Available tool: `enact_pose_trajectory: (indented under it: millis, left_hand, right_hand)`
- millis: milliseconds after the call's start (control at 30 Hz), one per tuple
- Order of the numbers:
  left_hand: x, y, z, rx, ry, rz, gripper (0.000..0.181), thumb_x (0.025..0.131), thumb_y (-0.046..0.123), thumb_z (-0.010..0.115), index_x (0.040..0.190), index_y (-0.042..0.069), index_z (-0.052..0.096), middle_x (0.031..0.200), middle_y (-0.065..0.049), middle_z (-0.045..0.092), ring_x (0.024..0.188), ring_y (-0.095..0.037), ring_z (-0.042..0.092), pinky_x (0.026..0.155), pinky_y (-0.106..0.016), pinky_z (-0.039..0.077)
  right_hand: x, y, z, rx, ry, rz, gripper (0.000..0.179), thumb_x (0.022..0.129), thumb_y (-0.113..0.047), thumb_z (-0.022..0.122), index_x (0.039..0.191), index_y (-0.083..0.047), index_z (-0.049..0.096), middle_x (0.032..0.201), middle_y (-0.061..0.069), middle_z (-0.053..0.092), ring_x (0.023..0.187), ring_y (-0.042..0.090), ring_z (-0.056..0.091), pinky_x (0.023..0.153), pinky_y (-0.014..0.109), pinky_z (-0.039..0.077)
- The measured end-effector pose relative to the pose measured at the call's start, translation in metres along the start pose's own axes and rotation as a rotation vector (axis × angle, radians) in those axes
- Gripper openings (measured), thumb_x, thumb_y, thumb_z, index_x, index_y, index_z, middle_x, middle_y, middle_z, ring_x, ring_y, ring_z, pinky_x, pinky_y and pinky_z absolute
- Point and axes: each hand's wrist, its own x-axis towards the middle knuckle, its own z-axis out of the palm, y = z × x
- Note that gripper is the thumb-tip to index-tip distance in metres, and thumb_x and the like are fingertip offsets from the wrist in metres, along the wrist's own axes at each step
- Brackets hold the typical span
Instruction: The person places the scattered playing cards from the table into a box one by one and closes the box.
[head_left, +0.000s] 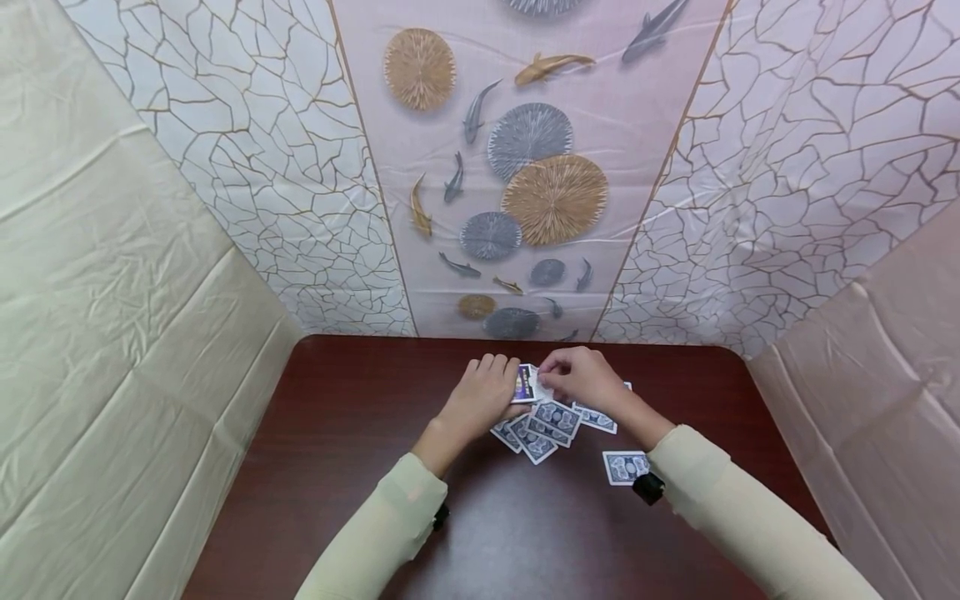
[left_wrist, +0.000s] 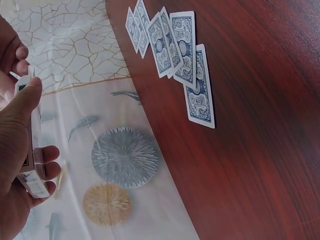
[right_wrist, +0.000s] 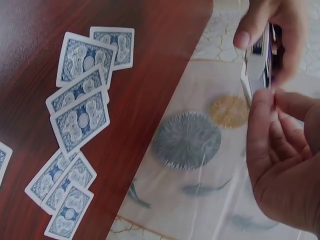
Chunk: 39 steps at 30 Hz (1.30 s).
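My left hand [head_left: 482, 390] grips a playing card box [head_left: 523, 383] with a dark purple printed face, thumb on one side and fingers on the other. The box [right_wrist: 256, 62] is held off the table, its end turned toward my right hand [head_left: 588, 377]. In the right wrist view the right thumb and forefinger pinch at that end, where a white flap [right_wrist: 246, 82] sticks out. Below the hands, several blue-backed playing cards [head_left: 557, 421] lie face down and overlap in a loose spread. The box's inside is hidden.
One card [head_left: 622, 468] lies apart near the right forearm, partly covered by a black wrist camera [head_left: 648, 488]. More face-down cards [head_left: 597, 418] lie beneath the right wrist. The dark red wooden table [head_left: 360, 467] meets a patterned cloth wall [head_left: 517, 292] at its far edge.
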Motion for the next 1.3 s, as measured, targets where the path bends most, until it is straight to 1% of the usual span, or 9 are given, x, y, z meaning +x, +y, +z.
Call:
enact_pose_trajectory:
  millis: [133,367,467,567,700,833,967,1033,1300]
  left_hand:
    - [-0.002,-0.003,-0.001,-0.020,-0.009,-0.014,0.078,0.089,0.069,0.065,0.130,0.003,0.059,0.112,-0.008,0.066,0.098,-0.024,0.062,0.081,-0.038,0.052]
    - [-0.006,-0.006,0.002,-0.052,-0.005,-0.034,0.079,0.087,0.071,0.066,0.128,0.004,0.059,0.111,-0.009,0.066,0.098,-0.025,0.061,0.081,-0.039,0.052]
    - [-0.008,-0.008,0.004,-0.054,0.000,-0.032,0.080,0.085,0.071,0.066,0.127,0.004,0.058,0.110,-0.010,0.066,0.098,-0.025,0.061,0.081,-0.039,0.052]
    - [-0.010,-0.010,0.005,-0.063,-0.007,-0.034,0.079,0.086,0.071,0.067,0.127,0.004,0.058,0.110,-0.010,0.065,0.099,-0.025,0.061,0.081,-0.039,0.051]
    - [-0.012,-0.011,0.003,-0.076,-0.021,-0.039,0.077,0.087,0.069,0.067,0.127,0.004,0.057,0.110,-0.010,0.065,0.100,-0.026,0.061,0.082,-0.040,0.051]
    - [-0.014,-0.013,0.003,-0.073,-0.020,-0.038,0.077,0.087,0.069,0.066,0.127,0.004,0.057,0.110,-0.010,0.065,0.099,-0.026,0.061,0.082,-0.040,0.051]
    - [-0.014,-0.014,0.004,-0.067,-0.008,-0.036,0.076,0.087,0.068,0.066,0.126,0.003,0.057,0.110,-0.010,0.065,0.099,-0.026,0.061,0.081,-0.040,0.051]
    - [-0.014,-0.014,0.004,-0.067,-0.006,-0.035,0.076,0.087,0.068,0.066,0.126,0.003,0.057,0.110,-0.010,0.065,0.098,-0.026,0.061,0.081,-0.040,0.051]
    - [-0.014,-0.015,0.004,-0.071,-0.018,-0.034,0.077,0.087,0.068,0.067,0.128,0.003,0.057,0.111,-0.010,0.065,0.100,-0.026,0.061,0.083,-0.040,0.050]
  right_hand:
    - [-0.006,0.010,-0.008,0.036,0.011,-0.035,0.013,0.097,-0.013,0.071,0.106,-0.005,0.074,0.089,0.014,0.076,0.073,0.026,0.074,0.064,0.034,0.060]
    - [-0.012,0.047,-0.016,-0.065,0.087,-0.108,0.016,0.094,-0.018,0.075,0.110,-0.014,0.074,0.100,0.003,0.076,0.092,0.018,0.070,0.081,0.034,0.055]
    - [-0.016,0.064,-0.017,-0.054,0.077,-0.111,0.021,0.094,-0.016,0.076,0.114,-0.011,0.073,0.108,0.007,0.075,0.101,0.025,0.070,0.088,0.043,0.058]
    - [-0.021,0.079,-0.017,-0.045,0.071,-0.111,0.026,0.093,-0.013,0.076,0.117,-0.006,0.071,0.116,0.014,0.073,0.109,0.034,0.068,0.093,0.051,0.056]
    - [-0.028,0.099,-0.017,-0.091,0.081,-0.124,0.030,0.092,-0.013,0.077,0.119,-0.002,0.070,0.119,0.017,0.071,0.110,0.037,0.067,0.094,0.056,0.054]
    - [-0.036,0.119,-0.015,-0.156,0.074,-0.135,0.034,0.089,-0.012,0.080,0.119,-0.001,0.069,0.118,0.016,0.071,0.108,0.036,0.068,0.091,0.054,0.056]
    - [-0.044,0.135,-0.013,-0.224,0.036,-0.152,0.035,0.086,-0.011,0.082,0.116,0.000,0.070,0.113,0.016,0.072,0.104,0.037,0.069,0.087,0.050,0.057]
    - [-0.047,0.141,-0.012,-0.265,0.008,-0.149,0.035,0.084,-0.012,0.084,0.114,0.000,0.071,0.111,0.015,0.072,0.104,0.037,0.069,0.088,0.051,0.056]
    - [-0.056,0.157,-0.009,-0.416,-0.157,-0.100,0.043,0.080,-0.016,0.088,0.115,0.000,0.070,0.112,0.014,0.070,0.106,0.034,0.066,0.093,0.054,0.054]
